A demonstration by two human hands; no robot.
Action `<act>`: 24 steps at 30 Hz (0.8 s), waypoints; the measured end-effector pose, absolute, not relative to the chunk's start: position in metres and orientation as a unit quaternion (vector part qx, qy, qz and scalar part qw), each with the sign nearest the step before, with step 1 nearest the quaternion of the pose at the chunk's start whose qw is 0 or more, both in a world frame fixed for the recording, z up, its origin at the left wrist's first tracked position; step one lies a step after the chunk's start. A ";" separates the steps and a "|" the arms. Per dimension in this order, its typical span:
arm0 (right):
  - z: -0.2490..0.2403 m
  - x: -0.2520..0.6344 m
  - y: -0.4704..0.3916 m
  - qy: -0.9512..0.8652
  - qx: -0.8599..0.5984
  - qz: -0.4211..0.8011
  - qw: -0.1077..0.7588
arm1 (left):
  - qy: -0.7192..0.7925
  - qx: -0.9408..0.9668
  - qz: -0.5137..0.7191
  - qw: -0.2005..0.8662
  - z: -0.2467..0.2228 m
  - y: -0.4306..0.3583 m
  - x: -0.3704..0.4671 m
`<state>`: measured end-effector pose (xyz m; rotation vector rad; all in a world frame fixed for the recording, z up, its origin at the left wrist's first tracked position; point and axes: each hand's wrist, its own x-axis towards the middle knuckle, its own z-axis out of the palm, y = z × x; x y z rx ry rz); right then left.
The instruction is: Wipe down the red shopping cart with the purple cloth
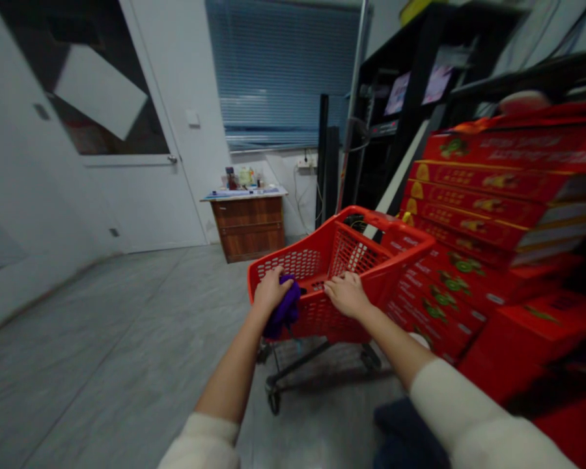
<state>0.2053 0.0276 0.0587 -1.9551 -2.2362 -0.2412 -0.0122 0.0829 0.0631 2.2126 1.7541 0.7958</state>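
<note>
A red plastic shopping cart [317, 316] on dark wheels stands in front of me, its basket turned slightly to the right. At the near left part of its rim, my left hand [271, 290] is closed round a bunched purple cloth [286, 311], which hangs down outside the basket. My right hand [346, 293] lies on the near rim further right, with fingers curled over the edge; nothing else shows in it. Mesh walls and a red divider are visible inside the basket.
Stacked red boxes [473, 195] stand close on the cart's right. Behind are a small wooden cabinet [251, 225] with bottles on top, a window with blinds [283, 71] and a black rack [420, 49]. A white door [137, 202] is at the left, beyond grey floor.
</note>
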 end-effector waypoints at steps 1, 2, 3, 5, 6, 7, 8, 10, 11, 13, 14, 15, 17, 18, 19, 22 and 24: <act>0.058 0.205 0.027 -0.747 -0.654 -0.082 0.085 | 0.582 0.758 0.273 0.108 0.058 0.081 -0.017; 0.058 0.204 0.026 -0.745 -0.656 -0.083 0.088 | 0.570 0.765 0.279 0.108 0.053 0.077 -0.020; 0.058 0.203 0.026 -0.742 -0.659 -0.083 0.091 | 0.559 0.771 0.287 0.100 0.048 0.070 -0.019; 0.058 0.200 0.025 -0.737 -0.665 -0.081 0.092 | 0.547 0.778 0.302 0.061 0.038 0.054 -0.007; 0.058 0.199 0.024 -0.735 -0.667 -0.081 0.093 | 0.545 0.779 0.309 0.034 0.035 0.046 0.003; 0.058 0.198 0.024 -0.733 -0.669 -0.082 0.094 | 0.546 0.780 0.305 0.012 0.034 0.039 0.015; 0.058 0.197 0.023 -0.732 -0.669 -0.083 0.095 | 0.545 0.785 0.295 0.000 0.034 0.034 0.027; 0.059 0.197 0.022 -0.732 -0.671 -0.083 0.091 | 0.547 0.793 0.270 -0.003 0.038 0.030 0.049; 0.060 0.198 0.021 -0.733 -0.670 -0.080 0.085 | 0.544 0.799 0.256 0.004 0.041 0.030 0.055; 0.063 0.202 0.019 -0.743 -0.662 -0.071 0.067 | 0.539 0.811 0.227 0.023 0.047 0.033 0.056; 0.065 0.206 0.019 -0.750 -0.655 -0.071 0.062 | 0.540 0.814 0.212 0.031 0.049 0.036 0.050; 0.068 0.211 0.018 -0.756 -0.646 -0.080 0.062 | 0.545 0.814 0.199 0.039 0.051 0.038 0.040; 0.074 0.224 0.018 -0.755 -0.640 -0.123 0.073 | 0.563 0.805 0.178 0.056 0.054 0.044 0.015; 0.076 0.231 0.017 -0.745 -0.646 -0.147 0.078 | 0.569 0.802 0.169 0.068 0.055 0.047 0.001; 0.078 0.237 0.018 -0.733 -0.655 -0.167 0.077 | 0.575 0.798 0.161 0.080 0.056 0.050 -0.011; 0.080 0.249 0.019 -0.717 -0.675 -0.166 0.052 | 0.595 0.784 0.147 0.100 0.058 0.056 -0.034; 0.078 0.249 0.021 -0.716 -0.679 -0.154 0.048 | 0.607 0.776 0.149 0.088 0.058 0.057 -0.033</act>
